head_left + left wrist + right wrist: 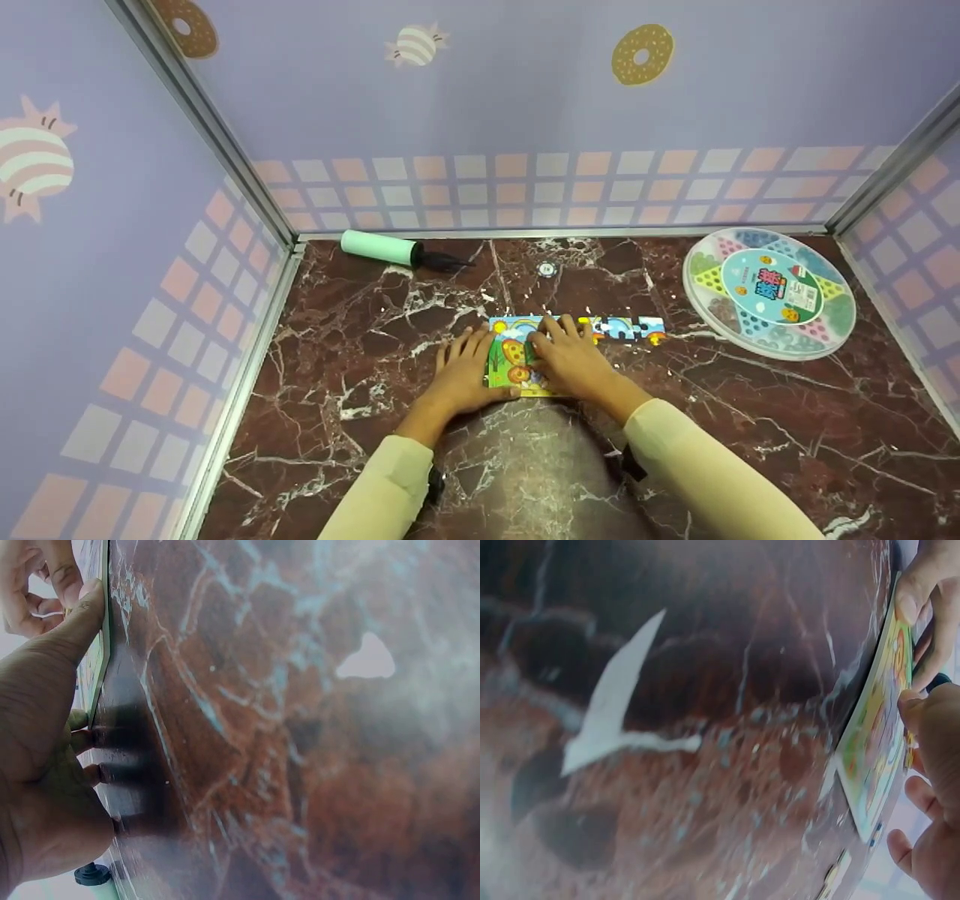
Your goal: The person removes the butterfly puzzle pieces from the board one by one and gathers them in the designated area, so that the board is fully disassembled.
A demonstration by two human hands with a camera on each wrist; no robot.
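Observation:
A colourful cartoon jigsaw puzzle [499, 360] lies flat on the marble table, partly covered by both hands. My left hand [466, 371] rests along its left side, fingers stretched out and thumb touching the front edge. In the left wrist view, the thumb of that left hand [45, 690] lies against the puzzle's edge. My right hand [574, 360] rests over the puzzle's right part with bent fingers. The right wrist view has the right hand's thumb [911, 709] touching the puzzle's face [877, 735]; whether a piece is pinched there is hidden. Loose jigsaw pieces [651, 330] lie just right of this hand.
A mint-green hand pump [381, 248] with a black nozzle lies at the back left. Behind the puzzle is a small round disc [547, 269]. A round clear-lidded box [772, 292] with coloured compartments stands at the right. Patterned panels [525, 112] enclose the table's back and sides.

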